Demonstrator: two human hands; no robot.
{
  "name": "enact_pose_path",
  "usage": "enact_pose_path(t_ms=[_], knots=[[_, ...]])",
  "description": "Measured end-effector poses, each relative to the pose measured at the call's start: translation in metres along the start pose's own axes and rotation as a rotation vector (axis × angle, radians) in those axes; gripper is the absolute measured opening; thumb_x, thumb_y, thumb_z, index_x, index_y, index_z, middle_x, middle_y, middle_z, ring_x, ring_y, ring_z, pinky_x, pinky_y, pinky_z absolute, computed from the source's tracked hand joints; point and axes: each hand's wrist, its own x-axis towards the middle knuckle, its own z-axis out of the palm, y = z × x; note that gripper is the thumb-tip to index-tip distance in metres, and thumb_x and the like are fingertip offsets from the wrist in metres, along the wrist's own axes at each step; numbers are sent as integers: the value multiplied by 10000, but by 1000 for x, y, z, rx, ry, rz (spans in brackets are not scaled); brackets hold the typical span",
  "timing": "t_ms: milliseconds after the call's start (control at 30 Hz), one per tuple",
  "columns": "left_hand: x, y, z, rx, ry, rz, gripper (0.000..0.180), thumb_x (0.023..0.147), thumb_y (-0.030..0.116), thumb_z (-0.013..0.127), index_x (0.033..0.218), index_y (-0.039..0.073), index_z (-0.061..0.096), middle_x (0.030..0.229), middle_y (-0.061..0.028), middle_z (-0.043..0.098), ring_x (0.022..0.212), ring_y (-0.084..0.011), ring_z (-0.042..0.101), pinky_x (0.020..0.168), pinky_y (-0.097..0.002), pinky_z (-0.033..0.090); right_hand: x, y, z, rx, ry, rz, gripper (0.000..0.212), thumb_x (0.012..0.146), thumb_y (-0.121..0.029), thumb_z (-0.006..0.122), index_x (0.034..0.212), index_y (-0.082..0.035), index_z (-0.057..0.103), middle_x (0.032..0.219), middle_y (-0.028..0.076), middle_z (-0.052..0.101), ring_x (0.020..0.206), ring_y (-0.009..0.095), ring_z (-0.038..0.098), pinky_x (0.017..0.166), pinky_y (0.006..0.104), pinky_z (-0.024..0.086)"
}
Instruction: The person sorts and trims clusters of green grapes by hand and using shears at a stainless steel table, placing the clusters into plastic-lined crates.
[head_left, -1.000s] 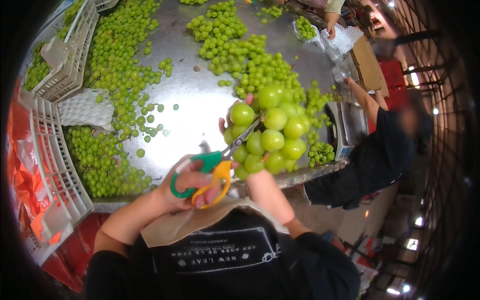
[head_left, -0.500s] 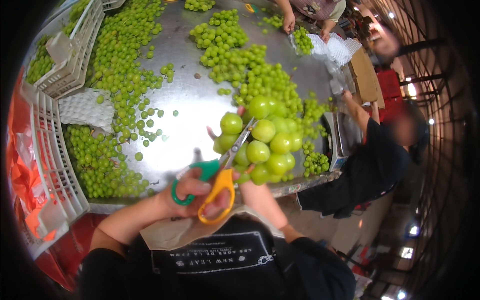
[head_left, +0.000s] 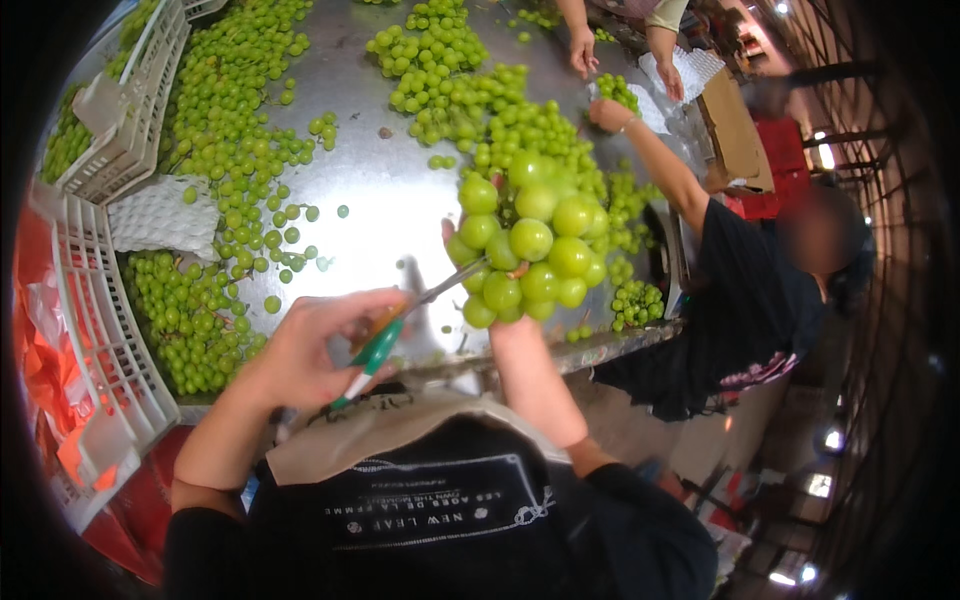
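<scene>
My left hand (head_left: 305,345) is closed on a pair of scissors (head_left: 376,350) with green and yellow handles, seen nearly edge-on. Their tips reach the left side of a large bunch of green grapes (head_left: 532,240). That bunch is in my right hand (head_left: 512,340), raised above the metal table (head_left: 360,215). Grapes hide most of the right hand's fingers; a fingertip shows at the bunch's left edge. Whether the blades touch a stem, I cannot tell.
Piles of loose green grapes (head_left: 215,130) lie at left, and more bunches (head_left: 430,60) beyond my hands. White plastic crates (head_left: 120,330) line the left edge, beside white foam netting (head_left: 165,218). At right a co-worker's arm (head_left: 665,170) reaches over the table; another person's hands (head_left: 583,50) are farther back.
My left hand has turned the scissors edge-on and lowered the handles to the left. The bunch has shifted and turned slightly. The co-worker at right now reaches toward the far person's hands.
</scene>
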Motion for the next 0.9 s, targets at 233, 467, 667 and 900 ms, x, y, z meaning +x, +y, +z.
enact_pose_path(t_ms=[233,467,667,900], knots=[[8,14,4,558,161,89,556,665,75,673,1199,78,516,948,-147,639,857,-268,640,765,-346,505,-10,-6,-20,2,-50,-50,493,864,-431,493,1197,-72,434,1137,96,507,1042,259,504,909,405,425],[0,-47,5,55,262,-193,532,740,-22,627,1234,62,448,1085,-85,588,1025,-182,564,811,-312,497,3,-11,-30,-123,243,185,486,856,-434,486,1160,-55,496,1063,160,568,960,287,572,880,455,470],[45,-129,-8,177,627,-34,489,830,36,586,1278,76,396,1192,-119,533,1117,-222,514,954,-332,420,24,13,-67,-206,318,677,487,883,-439,409,1211,-87,479,1185,127,528,1057,276,530,925,450,426],[71,-181,8,-191,858,-88,429,897,110,530,1280,63,342,1155,-124,522,1094,-203,508,913,-308,420,75,23,-93,-761,377,749,722,878,-611,339,1282,-15,394,1230,201,476,1167,301,467,959,469,394]])
